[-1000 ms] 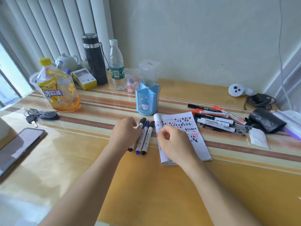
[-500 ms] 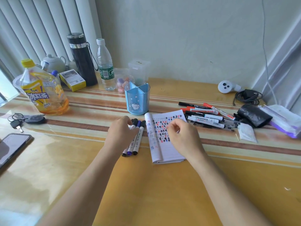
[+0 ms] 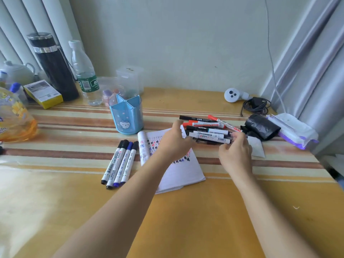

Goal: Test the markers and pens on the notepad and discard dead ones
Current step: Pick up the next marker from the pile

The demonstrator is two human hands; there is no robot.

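Four white-barrelled markers (image 3: pixel 121 162) are laid side by side, just left of the scribbled white paper notepad (image 3: pixel 182 175). Over its far edge, the left hand (image 3: pixel 173 144) is spread wide at the left ends of the mixed red, black and white marker pile (image 3: pixel 208 135). The right hand (image 3: pixel 235 153) is curled at the right ends, grip unclear.

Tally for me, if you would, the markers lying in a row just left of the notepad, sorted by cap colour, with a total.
Black-capped markers: 3
Blue-capped marker: 1
Total: 4
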